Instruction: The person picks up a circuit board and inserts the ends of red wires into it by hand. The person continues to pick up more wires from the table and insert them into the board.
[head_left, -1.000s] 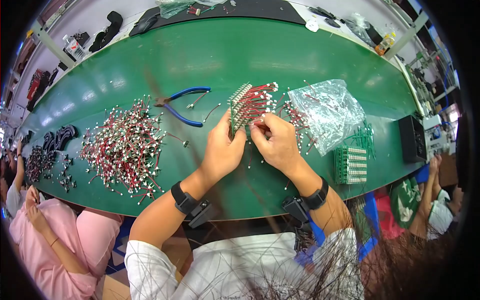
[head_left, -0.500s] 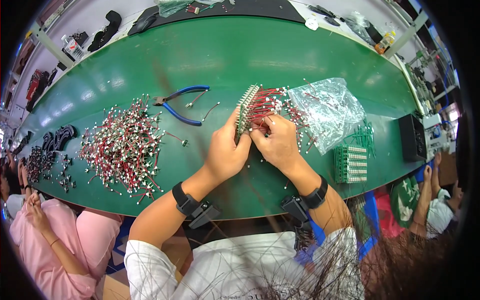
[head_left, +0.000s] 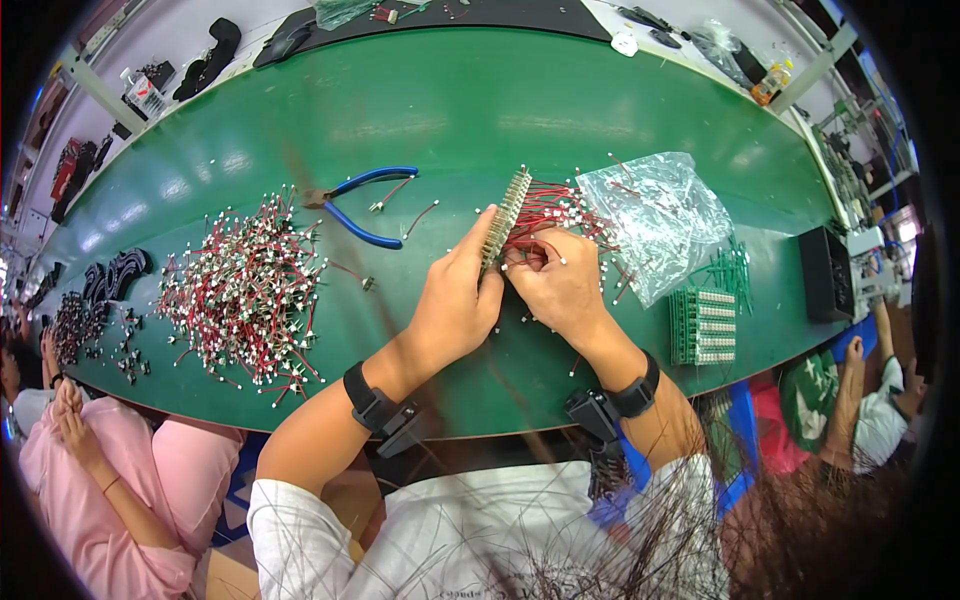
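Note:
My left hand (head_left: 452,300) is closed round a long, narrow strip of small circuit boards (head_left: 507,222), held up at a tilt. Short red wires with white plugs (head_left: 548,203) stick out from the strip's right side. At its lower end, my right hand (head_left: 562,288) has thumb and fingers pinched together beside the nearest wires. One wire with a white plug passes over those fingers. What the fingertips grip is hidden. Under and behind the hands lie more loose wires with plugs (head_left: 605,235), beside a clear plastic bag (head_left: 655,215).
Left of me is a big heap of red wired connectors (head_left: 245,295). Blue-handled cutters (head_left: 360,225) lie beyond it. To the right are a stack of green board strips (head_left: 702,330), green ties (head_left: 730,275) and a black bin (head_left: 823,275). Other people sit at both sides.
The board strip has turned, showing more of its face, and its top has shifted slightly right. My right hand's fingers have curled in beside the wires. My left hand keeps its hold.

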